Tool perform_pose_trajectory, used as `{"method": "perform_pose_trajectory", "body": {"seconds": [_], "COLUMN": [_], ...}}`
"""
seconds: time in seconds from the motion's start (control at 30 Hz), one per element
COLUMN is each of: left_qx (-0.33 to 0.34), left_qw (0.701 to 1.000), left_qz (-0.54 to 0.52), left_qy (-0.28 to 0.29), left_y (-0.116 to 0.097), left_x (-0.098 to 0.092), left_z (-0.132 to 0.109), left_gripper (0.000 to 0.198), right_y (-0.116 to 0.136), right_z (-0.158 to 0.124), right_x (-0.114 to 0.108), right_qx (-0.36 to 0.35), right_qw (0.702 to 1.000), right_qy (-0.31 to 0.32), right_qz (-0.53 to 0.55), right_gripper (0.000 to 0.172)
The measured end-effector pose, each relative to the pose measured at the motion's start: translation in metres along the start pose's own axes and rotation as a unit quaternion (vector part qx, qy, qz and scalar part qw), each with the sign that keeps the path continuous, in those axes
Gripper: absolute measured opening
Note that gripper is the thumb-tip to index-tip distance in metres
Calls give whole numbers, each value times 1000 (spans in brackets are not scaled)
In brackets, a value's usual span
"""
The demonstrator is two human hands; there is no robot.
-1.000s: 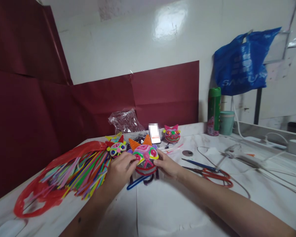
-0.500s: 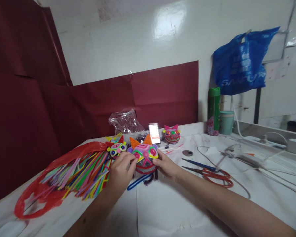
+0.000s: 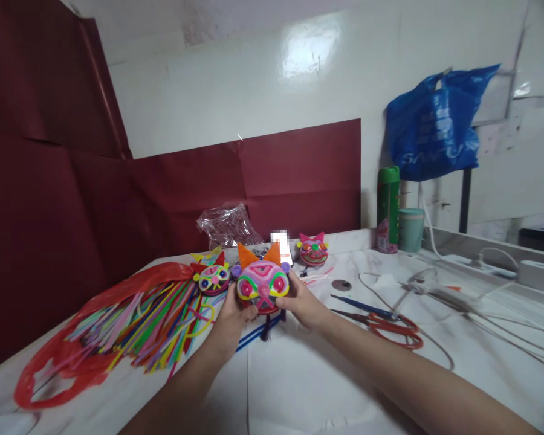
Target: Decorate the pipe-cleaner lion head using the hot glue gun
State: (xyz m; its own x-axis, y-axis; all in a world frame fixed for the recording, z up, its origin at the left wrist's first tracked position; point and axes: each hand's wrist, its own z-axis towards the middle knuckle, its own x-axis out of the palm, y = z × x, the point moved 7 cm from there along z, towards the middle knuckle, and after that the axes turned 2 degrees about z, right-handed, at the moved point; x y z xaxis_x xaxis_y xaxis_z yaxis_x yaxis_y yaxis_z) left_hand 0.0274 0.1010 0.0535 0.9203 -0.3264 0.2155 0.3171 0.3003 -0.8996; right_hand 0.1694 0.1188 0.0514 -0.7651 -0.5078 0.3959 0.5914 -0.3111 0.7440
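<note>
Between my two hands is a colourful pipe-cleaner animal head [image 3: 263, 277] with orange pointed ears, purple side balls and red eyes. My left hand [image 3: 230, 320] grips its lower left side, thumb at the bottom edge. On the opposite side, my right hand [image 3: 304, 303] holds the lower right, with the thumb on the front. A dark tassel [image 3: 265, 331] hangs below the head. Behind my left hand sits a similar head with red ears [image 3: 214, 280]. Another with pink ears [image 3: 313, 249] stands farther back to the right. Blue pipe cleaners [image 3: 249, 339] lie beneath.
Many coloured pipe cleaners [image 3: 149, 320] spill from a red plastic bag [image 3: 27, 386] at left. On the right are orange-handled scissors [image 3: 396, 331], pale cords and a glue gun [image 3: 424, 283]. A phone [image 3: 281, 248], clear wrapper [image 3: 231, 226], green can [image 3: 388, 205] and cup [image 3: 410, 229] stand behind.
My left hand has moved from the front of the head down to its lower left side. The head has tilted, showing more of its top and ears.
</note>
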Motion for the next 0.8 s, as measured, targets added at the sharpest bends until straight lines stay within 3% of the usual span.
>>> {"method": "perform_pose_trajectory", "body": {"seconds": [0.2, 0.3, 0.4, 0.5, 0.63, 0.73, 0.8], "left_qx": [19, 68, 102, 114, 114, 77, 60], "left_qw": [999, 988, 954, 948, 946, 969, 984], "left_qz": [-13, 76, 187, 243, 266, 193, 124], "left_qy": [-29, -120, -209, -170, -148, -134, -112], "left_y": [-1, -5, -12, -15, -15, -10, -10], "left_x": [0, -16, -28, -18, -8, -8, -8], "left_z": [-2, 0, -4, -5, -7, -5, -2], "left_gripper": [77, 68, 50, 43, 71, 94, 91], "right_y": [-5, -2, 0, 2, 10, 11, 11], "right_z": [-1, -1, 0, -1, -3, -5, -7], "right_x": [6, 1, -4, -6, 1, 7, 6], "right_qx": [38, 19, -4, -22, -42, -42, -42], "right_qw": [999, 1000, 998, 994, 989, 984, 975], "right_qy": [27, -15, -62, -99, -96, -75, -84], "right_qz": [20, 11, -13, -44, -108, -155, -199], "right_gripper": [83, 78, 69, 65, 62, 58, 56]}}
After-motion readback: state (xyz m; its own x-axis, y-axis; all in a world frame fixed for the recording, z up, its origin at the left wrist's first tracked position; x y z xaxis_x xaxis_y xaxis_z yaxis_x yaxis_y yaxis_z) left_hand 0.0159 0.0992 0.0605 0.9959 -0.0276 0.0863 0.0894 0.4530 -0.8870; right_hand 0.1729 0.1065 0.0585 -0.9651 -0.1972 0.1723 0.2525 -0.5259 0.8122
